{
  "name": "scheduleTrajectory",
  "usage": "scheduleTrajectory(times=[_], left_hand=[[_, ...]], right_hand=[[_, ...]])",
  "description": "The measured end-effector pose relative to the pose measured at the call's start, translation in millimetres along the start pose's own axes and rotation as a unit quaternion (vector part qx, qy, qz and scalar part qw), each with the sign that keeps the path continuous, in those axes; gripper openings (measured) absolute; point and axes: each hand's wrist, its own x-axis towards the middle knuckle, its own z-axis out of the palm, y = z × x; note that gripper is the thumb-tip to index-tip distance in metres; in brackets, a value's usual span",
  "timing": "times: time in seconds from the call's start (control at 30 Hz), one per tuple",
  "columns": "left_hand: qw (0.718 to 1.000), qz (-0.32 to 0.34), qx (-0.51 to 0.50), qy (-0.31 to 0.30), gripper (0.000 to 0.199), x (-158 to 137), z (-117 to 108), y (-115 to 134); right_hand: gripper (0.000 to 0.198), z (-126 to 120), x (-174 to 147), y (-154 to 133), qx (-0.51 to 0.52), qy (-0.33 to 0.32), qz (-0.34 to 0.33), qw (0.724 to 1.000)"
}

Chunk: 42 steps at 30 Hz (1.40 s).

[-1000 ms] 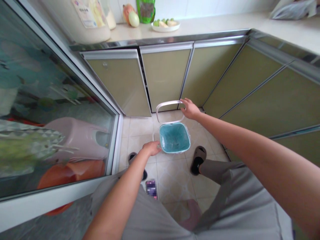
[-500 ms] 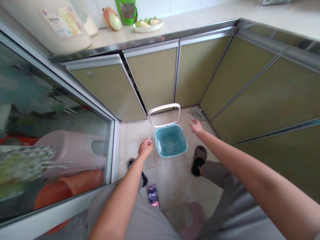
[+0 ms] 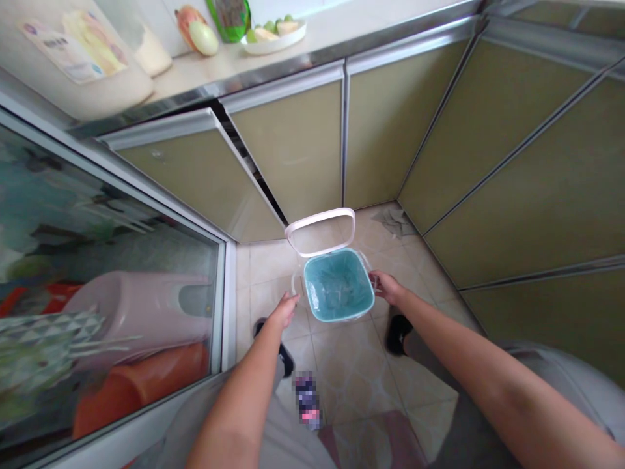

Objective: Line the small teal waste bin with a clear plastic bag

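A teal trash bin (image 3: 342, 315) stands on the tiled floor between my feet, its inside lined with a clear plastic bag (image 3: 336, 280). Behind it a pale pink rim ring (image 3: 319, 213) is tilted up at the bin's back edge; whether it is attached I cannot tell. Low at the bin's left side, my left hand (image 3: 285, 309) is closed, its fingertips at a see-through strip of the bag. On the opposite side, my right hand (image 3: 388, 286) has its fingers closed on a loop of the bag beside the bin's rim.
Cabinet doors (image 3: 288, 143) line the back and right; the leftmost door (image 3: 195, 176) stands ajar. A grey rag-like piece (image 3: 394, 223) lies in the floor corner. Glass framed in metal (image 3: 225, 306) borders the left. The counter bears a plate of fruit (image 3: 276, 44) and a large container (image 3: 88, 58).
My right hand has come down and inward to the bin's right side and taken hold of the bag. My left hand has lowered slightly beside the bin. The camera view has shifted.
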Motion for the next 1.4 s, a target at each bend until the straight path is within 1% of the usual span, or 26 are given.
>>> scheduleTrajectory(times=[0.03, 0.1, 0.17, 0.2, 0.27, 0.37, 0.43, 0.5, 0.57, 0.63, 0.77, 0.87, 1.0, 1.07, 1.17, 1.27, 1.4], left_hand=[[0.999, -0.008, -0.042, 0.0, 0.057, -1, 3, 5], [0.991, -0.038, -0.124, 0.026, 0.05, -6, 8, 16], [0.986, -0.035, -0.149, 0.064, 0.041, -14, 9, 26], [0.985, -0.025, -0.148, 0.086, 0.036, -19, 8, 31], [0.982, 0.013, -0.138, 0.125, 0.029, -33, 3, 39], [0.975, 0.079, -0.124, 0.165, 0.026, -61, -9, 50], [0.968, 0.119, -0.128, 0.182, 0.025, -85, -19, 58], [0.957, 0.153, -0.16, 0.186, 0.024, -114, -30, 65], [0.945, 0.179, -0.219, 0.162, 0.025, -146, -41, 73], [0.931, 0.201, -0.282, 0.117, 0.029, -180, -52, 79], [0.887, 0.261, -0.38, 0.039, 0.038, -246, -79, 90], [0.85, 0.313, -0.424, 0.002, 0.044, -291, -99, 97], [0.819, 0.353, -0.451, -0.043, 0.047, -346, -118, 102], [0.807, 0.367, -0.459, -0.059, 0.046, -371, -121, 102], [0.795, 0.378, -0.469, -0.077, 0.045, -403, -120, 98], [0.794, 0.372, -0.471, -0.091, 0.046, -426, -115, 90], [0.802, 0.351, -0.47, -0.11, 0.053, -443, -106, 74]], right_hand=[[0.008, 3, -2, -2, 0.011, 0.021, -0.013, 1.0], [0.006, 6, -9, -10, 0.026, 0.055, -0.036, 0.998], [0.008, 8, -20, -20, 0.028, 0.066, -0.062, 0.996], [0.012, 9, -27, -26, 0.025, 0.06, -0.076, 0.995], [0.02, 9, -44, -39, 0.021, 0.032, -0.102, 0.994], [0.026, 8, -79, -61, 0.02, -0.027, -0.141, 0.99], [0.026, 7, -108, -76, 0.013, -0.061, -0.161, 0.985], [0.023, 7, -140, -90, 0.002, -0.093, -0.174, 0.98], [0.018, 6, -173, -101, -0.007, -0.124, -0.184, 0.975], [0.011, 5, -205, -111, -0.015, -0.159, -0.195, 0.968], [0.006, 1, -267, -125, -0.031, -0.21, -0.233, 0.949], [0.01, -6, -310, -132, -0.05, -0.236, -0.269, 0.932], [0.013, -21, -360, -133, -0.081, -0.245, -0.305, 0.917], [0.014, -31, -381, -130, -0.095, -0.245, -0.316, 0.912], [0.018, -45, -408, -121, -0.129, -0.234, -0.323, 0.908], [0.019, -60, -435, -108, -0.144, -0.235, -0.307, 0.911], [0.019, -81, -467, -89, -0.138, -0.259, -0.266, 0.918]])
